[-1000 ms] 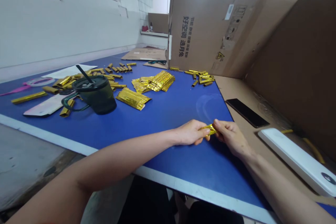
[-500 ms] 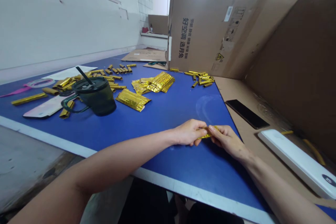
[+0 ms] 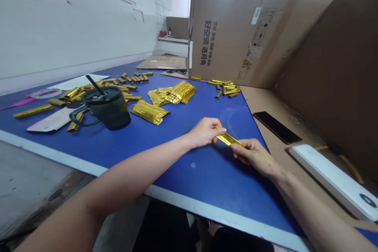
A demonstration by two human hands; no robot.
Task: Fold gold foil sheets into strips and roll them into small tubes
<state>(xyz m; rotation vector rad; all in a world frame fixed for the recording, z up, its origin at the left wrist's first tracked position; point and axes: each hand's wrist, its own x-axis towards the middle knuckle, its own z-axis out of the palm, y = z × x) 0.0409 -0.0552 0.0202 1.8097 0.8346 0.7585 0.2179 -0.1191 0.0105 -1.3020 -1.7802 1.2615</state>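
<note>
A narrow, shiny gold strip is stretched between my two hands above the blue table. My left hand pinches its far left end. Its near right end is in the fingers of my right hand. Beyond my left hand lie a flat gold packet and a pile of overlapping gold packets. Several small gold tubes lie by the cardboard box, and more gold tubes are spread on the left side of the table.
A dark green cup with a straw stands at the left, beside a pale flat object and a tape roll. Large cardboard rises behind. On the right lie a black phone and a white device.
My left hand has moved up and slightly left, away from my right hand. More of the gold strip now shows between them. My right hand has barely shifted.
</note>
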